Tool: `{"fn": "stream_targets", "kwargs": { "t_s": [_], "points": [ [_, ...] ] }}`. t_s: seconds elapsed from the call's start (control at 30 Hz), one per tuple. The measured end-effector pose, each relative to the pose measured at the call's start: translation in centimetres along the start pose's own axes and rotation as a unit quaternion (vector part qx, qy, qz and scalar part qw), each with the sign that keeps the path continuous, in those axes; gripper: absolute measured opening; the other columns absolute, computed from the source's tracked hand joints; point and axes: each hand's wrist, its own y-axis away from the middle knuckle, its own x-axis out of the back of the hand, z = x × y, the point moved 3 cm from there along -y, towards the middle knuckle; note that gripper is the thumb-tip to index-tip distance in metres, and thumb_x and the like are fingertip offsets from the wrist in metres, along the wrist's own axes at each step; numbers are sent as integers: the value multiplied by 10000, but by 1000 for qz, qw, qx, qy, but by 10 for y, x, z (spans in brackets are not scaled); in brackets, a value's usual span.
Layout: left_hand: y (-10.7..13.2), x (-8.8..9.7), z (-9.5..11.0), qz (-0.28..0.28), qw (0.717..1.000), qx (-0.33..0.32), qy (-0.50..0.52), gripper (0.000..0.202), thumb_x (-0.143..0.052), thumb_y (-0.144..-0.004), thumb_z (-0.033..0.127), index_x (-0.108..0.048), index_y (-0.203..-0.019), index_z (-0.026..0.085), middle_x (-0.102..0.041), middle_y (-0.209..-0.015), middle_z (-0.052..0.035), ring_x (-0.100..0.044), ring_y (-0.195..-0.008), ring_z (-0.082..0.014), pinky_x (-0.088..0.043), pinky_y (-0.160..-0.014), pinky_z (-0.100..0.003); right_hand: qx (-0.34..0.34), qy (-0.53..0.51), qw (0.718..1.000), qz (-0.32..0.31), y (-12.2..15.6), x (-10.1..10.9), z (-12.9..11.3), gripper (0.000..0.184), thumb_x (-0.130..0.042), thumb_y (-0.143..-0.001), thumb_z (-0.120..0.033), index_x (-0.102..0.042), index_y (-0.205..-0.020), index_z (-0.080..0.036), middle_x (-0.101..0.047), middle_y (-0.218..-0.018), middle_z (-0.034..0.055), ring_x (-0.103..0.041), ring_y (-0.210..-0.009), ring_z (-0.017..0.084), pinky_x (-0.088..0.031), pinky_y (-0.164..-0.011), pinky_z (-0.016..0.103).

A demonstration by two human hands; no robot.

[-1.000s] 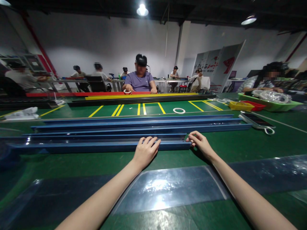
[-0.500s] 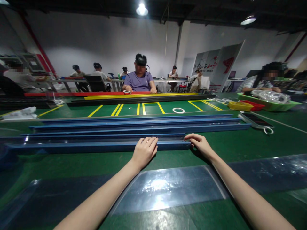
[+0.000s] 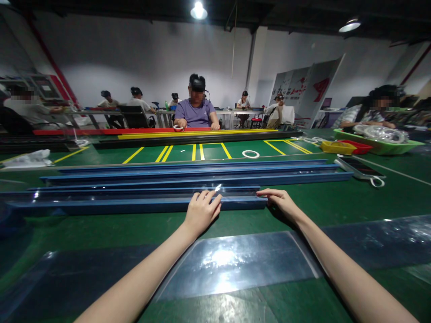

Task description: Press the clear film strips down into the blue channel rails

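A long blue channel strip [image 3: 134,206] with raised edges lies across the table in front of me. Clear film shines inside it. My left hand [image 3: 204,208] lies over its near edge, fingers bent into the channel and a little apart; the thumb is mostly hidden. At the strip's right end, my right hand [image 3: 281,202] grips the corner, with the index finger stretched over the inside. Whether that finger also catches the film, I cannot tell. Under my forearms, a wide clear plastic sheet [image 3: 242,264] lies flat and reflects the lamp.
Behind are more blue strips [image 3: 286,178], a phone [image 3: 362,166], a white ring [image 3: 251,154] and black [image 3: 202,140] and yellow strips [image 3: 202,133]. A green tray [image 3: 387,147] holds clear coils at right. Across the table sits a person in purple [image 3: 195,112].
My right index finger has straightened and shifted slightly left over the strip's end. A bright glint now shows on the film beyond my left fingers, which have moved only slightly.
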Motion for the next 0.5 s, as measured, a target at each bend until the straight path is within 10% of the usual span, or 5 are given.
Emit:
{"fn": "stream_targets", "kwargs": {
  "t_s": [0.5],
  "points": [
    [0, -1, 0, 17, 1000, -12, -19, 211, -473, -824, 255, -595, -984, 192, -629, -1009, -54, -526, -789, -179, -357, -669, -308, 56, 66, 996, -16, -2, -2, -7, 367, -410, -612, -182, -705, -830, -192, -650, -829, 48, -551, -789, 164, -398, -655, 251]
  ]
}}
